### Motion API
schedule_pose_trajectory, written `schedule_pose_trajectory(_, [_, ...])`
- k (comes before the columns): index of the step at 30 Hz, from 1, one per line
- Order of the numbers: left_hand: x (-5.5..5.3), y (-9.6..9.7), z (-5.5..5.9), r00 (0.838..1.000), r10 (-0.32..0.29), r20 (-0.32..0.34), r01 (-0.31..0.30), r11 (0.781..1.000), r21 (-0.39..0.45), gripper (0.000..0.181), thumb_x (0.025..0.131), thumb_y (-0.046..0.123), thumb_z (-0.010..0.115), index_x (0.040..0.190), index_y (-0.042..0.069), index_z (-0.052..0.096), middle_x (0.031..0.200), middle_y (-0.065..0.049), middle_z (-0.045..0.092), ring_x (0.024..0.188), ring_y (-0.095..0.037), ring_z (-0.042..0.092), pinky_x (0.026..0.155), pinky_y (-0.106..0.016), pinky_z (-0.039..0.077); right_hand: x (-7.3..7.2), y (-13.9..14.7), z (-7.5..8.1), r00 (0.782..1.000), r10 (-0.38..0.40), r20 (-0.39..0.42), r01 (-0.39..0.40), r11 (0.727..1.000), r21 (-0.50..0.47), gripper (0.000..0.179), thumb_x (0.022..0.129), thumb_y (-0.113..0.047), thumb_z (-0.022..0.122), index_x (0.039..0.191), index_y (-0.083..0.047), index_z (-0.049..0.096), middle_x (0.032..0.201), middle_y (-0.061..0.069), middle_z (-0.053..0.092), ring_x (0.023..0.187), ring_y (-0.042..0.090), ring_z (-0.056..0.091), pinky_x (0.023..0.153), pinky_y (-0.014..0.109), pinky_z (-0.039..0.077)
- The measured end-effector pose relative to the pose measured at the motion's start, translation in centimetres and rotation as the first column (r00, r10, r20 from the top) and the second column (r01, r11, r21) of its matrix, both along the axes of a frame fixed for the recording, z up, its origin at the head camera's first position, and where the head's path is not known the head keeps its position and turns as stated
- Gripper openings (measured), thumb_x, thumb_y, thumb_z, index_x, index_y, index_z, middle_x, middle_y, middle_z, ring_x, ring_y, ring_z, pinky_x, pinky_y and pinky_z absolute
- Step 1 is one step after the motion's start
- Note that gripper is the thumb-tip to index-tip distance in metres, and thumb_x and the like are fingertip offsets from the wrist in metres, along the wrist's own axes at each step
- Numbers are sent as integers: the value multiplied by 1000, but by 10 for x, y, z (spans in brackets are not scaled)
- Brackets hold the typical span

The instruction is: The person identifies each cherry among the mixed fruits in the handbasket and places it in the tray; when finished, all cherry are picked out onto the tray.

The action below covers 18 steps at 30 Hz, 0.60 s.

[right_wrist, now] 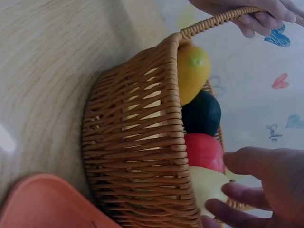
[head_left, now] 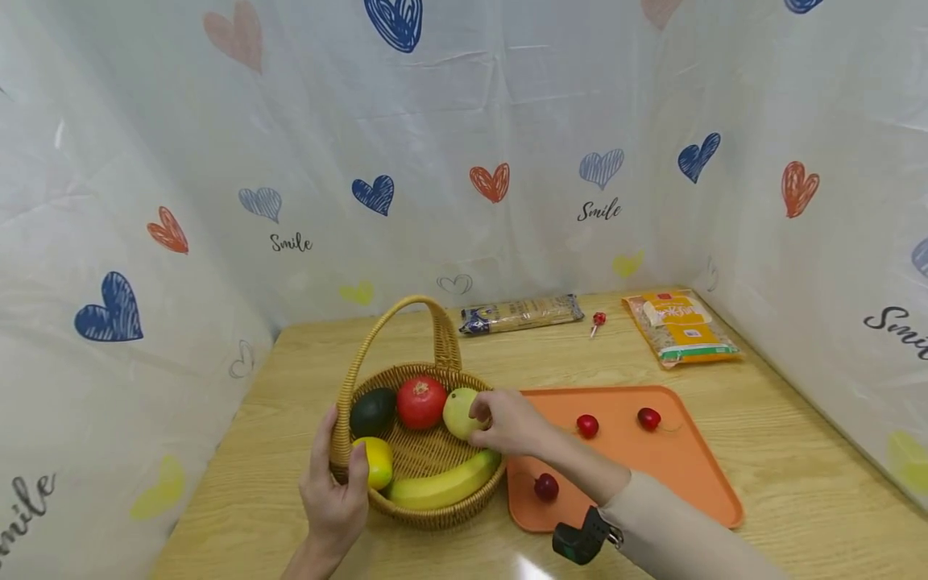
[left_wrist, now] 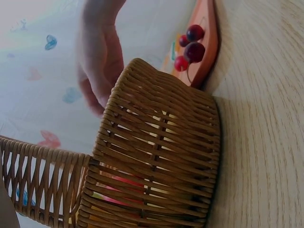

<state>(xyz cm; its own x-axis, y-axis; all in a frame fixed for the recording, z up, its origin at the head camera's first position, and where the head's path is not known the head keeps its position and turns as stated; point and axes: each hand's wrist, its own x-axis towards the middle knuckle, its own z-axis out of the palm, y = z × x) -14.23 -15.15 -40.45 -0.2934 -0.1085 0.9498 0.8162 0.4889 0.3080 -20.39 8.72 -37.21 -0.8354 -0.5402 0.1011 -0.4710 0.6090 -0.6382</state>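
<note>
A round wicker basket with an arched handle stands on the table. My left hand grips the left side of that handle, its curled fingers showing in the right wrist view. Inside lie a dark green avocado, a red pomegranate, a yellow mango-like fruit, a banana and a pale green pear-like fruit. Over the right rim, my right hand has its loosely bent, spread fingers right at the pale green fruit, partly covering it in the head view.
Right of the basket lies an orange tray with dark red cherries on it; my right forearm passes above it. Along the back are a noodle pack, a lollipop and an orange food bag. A heart-print curtain surrounds the table.
</note>
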Motion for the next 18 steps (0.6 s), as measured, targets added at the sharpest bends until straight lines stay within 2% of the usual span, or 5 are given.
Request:
schedule_pose_trajectory(3, [-1,0,1,1000,-7,-6,7,1000,3,51,97,20,55,122,-23,43,128,-15,55,114,-14,55,92,-18,45,-1,-5,5,998,-31,54,26,996,91,25,80,-13,72,99,1,64,87,9,63,75,18,59,60,29,50])
schedule_pose_trajectory(5, [-1,0,0,1000,-10,-5,10,1000,2,51,97,20,55,122,-23,43,128,-15,55,114,-14,55,92,-18,45,1,-11,5,997,-55,52,46,985,169,25,80,-15,73,97,0,64,82,6,61,67,14,55,54,26,46])
schedule_pose_trajectory(8, [-1,-1,0,1000,-13,-2,13,1000,-1,51,97,19,55,123,-23,43,127,-17,56,114,-14,55,92,-18,45,5,-19,5,996,-89,-14,89,954,285,20,79,-18,74,87,-4,62,74,3,55,61,14,50,49,26,42])
schedule_pose_trajectory(12, [-1,-1,0,1000,-7,0,7,1000,-4,51,97,20,55,123,-22,43,127,-19,56,114,-14,55,92,-19,45,9,-28,4,986,-113,-121,154,897,415,21,78,-23,75,83,-7,61,74,6,54,66,19,54,49,30,43])
schedule_pose_trajectory(18, [-2,-1,-1,1000,-4,-3,4,1000,-3,51,97,20,55,123,-22,44,127,-20,56,114,-14,55,92,-19,45,12,-37,-3,975,-131,-179,202,854,479,17,75,-18,73,72,-11,58,68,5,53,60,17,52,46,31,43])
